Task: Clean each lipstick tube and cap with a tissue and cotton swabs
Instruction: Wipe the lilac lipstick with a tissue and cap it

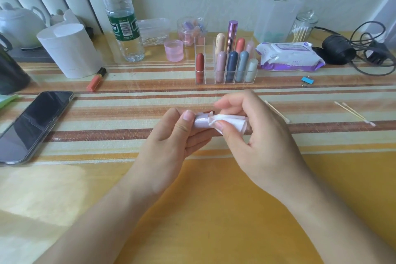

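We see the left hand (169,135), fingers (172,114) curled round a pale lilac lipstick tube (201,124) over the yellow striped counter (214,199). The right hand (257,135) pinches a white tissue (232,123) wrapped about the tube, hiding its end. A clear acrylic lipstick organiser (209,60) stands at twelve o'clock, a black phone (34,124) at nine, wooden cotton swabs (355,113) at three.

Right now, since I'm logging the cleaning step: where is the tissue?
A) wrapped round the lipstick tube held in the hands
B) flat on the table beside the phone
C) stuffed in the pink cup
A: the right hand pinches the tissue round one end of the lipstick tube, which the left hand grips.
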